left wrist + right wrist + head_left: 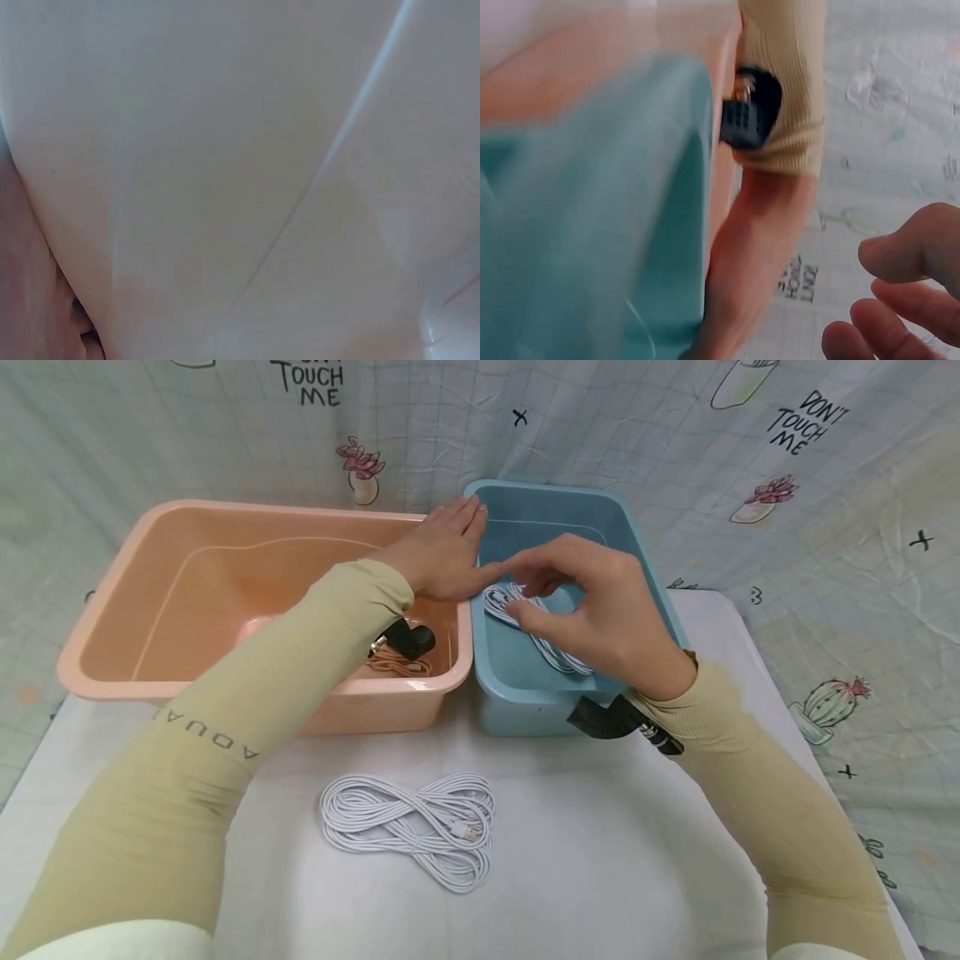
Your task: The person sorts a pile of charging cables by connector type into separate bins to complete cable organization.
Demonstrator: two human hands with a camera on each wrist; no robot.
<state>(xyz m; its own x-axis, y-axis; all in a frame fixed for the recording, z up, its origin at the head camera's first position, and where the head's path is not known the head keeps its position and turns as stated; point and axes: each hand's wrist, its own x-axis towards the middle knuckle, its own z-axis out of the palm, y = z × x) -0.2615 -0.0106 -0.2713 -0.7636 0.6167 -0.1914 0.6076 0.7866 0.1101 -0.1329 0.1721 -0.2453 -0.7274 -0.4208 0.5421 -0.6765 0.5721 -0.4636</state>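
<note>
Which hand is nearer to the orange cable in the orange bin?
Left. The left hand is at the rim of the orange bin, beyond the orange cable; the right hand is over the blue bin, farther away.

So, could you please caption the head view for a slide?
Left hand at peach bin, right hand above blue bin, white cable in front.

The white table (600, 835) carries a peach bin (390, 714), a blue bin (525, 714) — and a bundled white cable (431, 814).
</note>
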